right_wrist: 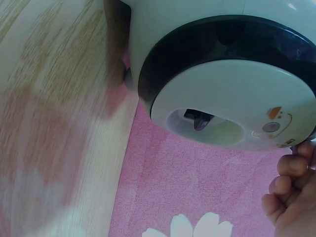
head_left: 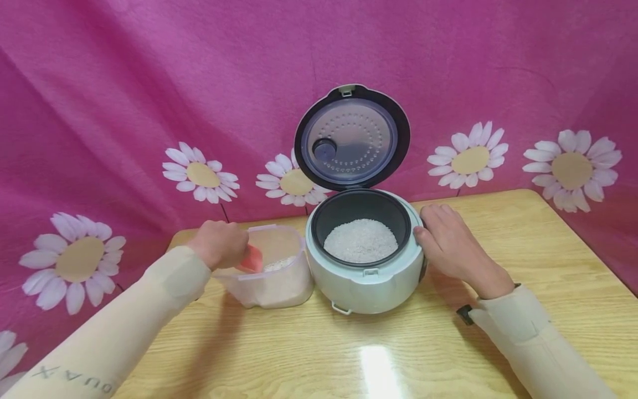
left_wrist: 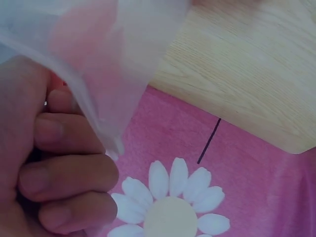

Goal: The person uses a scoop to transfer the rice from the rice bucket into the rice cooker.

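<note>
Before the cooker (head_left: 364, 293), the table (head_left: 279, 354) catches a bright patch of glare on its wood grain. Two pale sleeves (head_left: 134, 310) come in from the near side, one to either side of the cooker; the left one bears dark letters, and a dark band (head_left: 465, 315) shows at the right wrist. Just left of the cooker stands the tub (head_left: 279, 291), pinkish and see-through, with rice (head_left: 278, 265) inside. At the tub's side away from the cooker, the left hand (head_left: 219, 244) has its fingers curled round a red scoop (head_left: 254, 259), whose visible part lies within the tub; whether it carries grains cannot be told. Inside the cooker's dark pot (head_left: 331, 219), more rice lies in a white heap. To the right of the cooker, the right hand (head_left: 453, 244) grips its side, thumb at the rim and fingers bent beside the oval panel (right_wrist: 197, 89). Above the cooker's back, the lid (head_left: 354, 144) stands raised. Behind the cooker hangs a magenta cloth (head_left: 249, 66) with white daisies (head_left: 471, 160).
</note>
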`<move>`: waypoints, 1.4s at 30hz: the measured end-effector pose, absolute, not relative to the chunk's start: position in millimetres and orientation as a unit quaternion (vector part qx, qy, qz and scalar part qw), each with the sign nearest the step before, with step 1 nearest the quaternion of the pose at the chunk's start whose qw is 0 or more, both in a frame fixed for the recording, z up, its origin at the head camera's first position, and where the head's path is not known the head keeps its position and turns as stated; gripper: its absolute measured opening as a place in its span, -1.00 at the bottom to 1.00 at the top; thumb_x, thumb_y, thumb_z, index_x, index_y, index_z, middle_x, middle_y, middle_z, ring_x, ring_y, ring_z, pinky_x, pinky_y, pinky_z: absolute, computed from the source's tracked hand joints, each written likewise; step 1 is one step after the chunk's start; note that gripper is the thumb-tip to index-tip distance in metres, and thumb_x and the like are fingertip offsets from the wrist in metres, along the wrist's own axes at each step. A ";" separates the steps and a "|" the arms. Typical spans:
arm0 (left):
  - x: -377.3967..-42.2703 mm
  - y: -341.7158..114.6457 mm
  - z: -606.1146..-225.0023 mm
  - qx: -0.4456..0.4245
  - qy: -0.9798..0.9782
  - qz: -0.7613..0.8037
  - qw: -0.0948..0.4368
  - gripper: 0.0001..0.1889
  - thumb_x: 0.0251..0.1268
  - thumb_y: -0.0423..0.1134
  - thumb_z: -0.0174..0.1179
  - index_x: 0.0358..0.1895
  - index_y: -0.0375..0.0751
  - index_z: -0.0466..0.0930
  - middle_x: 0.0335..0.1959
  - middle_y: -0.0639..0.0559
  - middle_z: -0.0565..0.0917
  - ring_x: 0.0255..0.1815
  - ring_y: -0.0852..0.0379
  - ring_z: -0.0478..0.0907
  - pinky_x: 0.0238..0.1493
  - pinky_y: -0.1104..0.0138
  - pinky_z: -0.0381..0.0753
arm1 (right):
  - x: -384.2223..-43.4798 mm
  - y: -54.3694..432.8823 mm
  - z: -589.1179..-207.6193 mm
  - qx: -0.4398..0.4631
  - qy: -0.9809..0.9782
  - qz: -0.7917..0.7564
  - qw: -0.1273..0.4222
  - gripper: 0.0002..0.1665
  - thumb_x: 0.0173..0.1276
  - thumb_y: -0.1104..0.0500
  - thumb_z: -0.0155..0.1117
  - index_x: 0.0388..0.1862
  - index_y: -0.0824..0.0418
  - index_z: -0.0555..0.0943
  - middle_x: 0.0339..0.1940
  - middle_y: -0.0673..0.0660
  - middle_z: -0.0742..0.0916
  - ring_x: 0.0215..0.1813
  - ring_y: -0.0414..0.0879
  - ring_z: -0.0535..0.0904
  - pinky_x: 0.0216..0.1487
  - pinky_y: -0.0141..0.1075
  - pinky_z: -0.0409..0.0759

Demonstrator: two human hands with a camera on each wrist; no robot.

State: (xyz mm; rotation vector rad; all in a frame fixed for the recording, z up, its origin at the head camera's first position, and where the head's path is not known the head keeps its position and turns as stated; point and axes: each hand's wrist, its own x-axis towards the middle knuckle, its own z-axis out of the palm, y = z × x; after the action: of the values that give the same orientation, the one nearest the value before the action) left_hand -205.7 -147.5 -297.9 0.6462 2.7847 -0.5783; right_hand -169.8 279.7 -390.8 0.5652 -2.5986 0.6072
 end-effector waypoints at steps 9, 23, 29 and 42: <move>-204.7 -133.7 -296.1 0.213 0.938 -0.239 0.134 -0.77 0.30 -0.25 0.17 -0.56 -0.09 0.52 -0.58 0.06 0.48 -0.53 0.08 0.44 -0.42 0.20 0.52 | -169.3 279.7 -389.9 0.195 -0.935 0.218 0.199 -0.87 0.43 0.17 0.00 -0.24 0.23 0.42 -0.41 0.12 0.46 -0.21 -0.01 0.32 -0.12 -0.14 0.27; -204.5 -117.7 -311.1 0.170 0.927 -0.288 0.169 -0.86 0.28 -0.32 0.18 -0.45 -0.14 0.65 -0.47 0.02 0.59 -0.48 0.09 0.47 -0.41 0.19 0.65 | -170.8 276.7 -387.9 0.203 -0.932 0.227 0.196 -0.88 0.42 0.17 0.02 -0.24 0.22 0.41 -0.41 0.11 0.46 -0.20 -0.01 0.33 -0.12 -0.15 0.27; -203.9 -114.1 -319.0 0.143 0.919 -0.300 0.212 -0.87 0.35 -0.27 0.19 -0.39 -0.12 0.66 -0.44 0.03 0.56 -0.48 0.12 0.46 -0.40 0.25 0.64 | -171.9 274.4 -387.0 0.204 -0.932 0.228 0.196 -0.90 0.40 0.18 0.03 -0.26 0.21 0.41 -0.41 0.11 0.46 -0.21 -0.02 0.33 -0.12 -0.15 0.28; -196.8 -112.3 -318.7 0.156 0.924 -0.276 0.214 -0.78 0.41 -0.31 0.09 -0.46 -0.08 0.60 -0.44 0.05 0.58 -0.43 0.12 0.43 -0.32 0.13 0.66 | -170.6 274.7 -386.2 0.198 -0.935 0.226 0.191 -0.87 0.41 0.16 0.03 -0.21 0.22 0.43 -0.39 0.11 0.48 -0.19 -0.02 0.33 -0.11 -0.14 0.30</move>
State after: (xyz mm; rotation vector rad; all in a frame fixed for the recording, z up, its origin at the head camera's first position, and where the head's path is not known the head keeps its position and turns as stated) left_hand -196.8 -112.3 -318.7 0.4333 2.5631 -0.7654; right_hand -170.6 274.7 -386.2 0.5567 -2.6255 0.6342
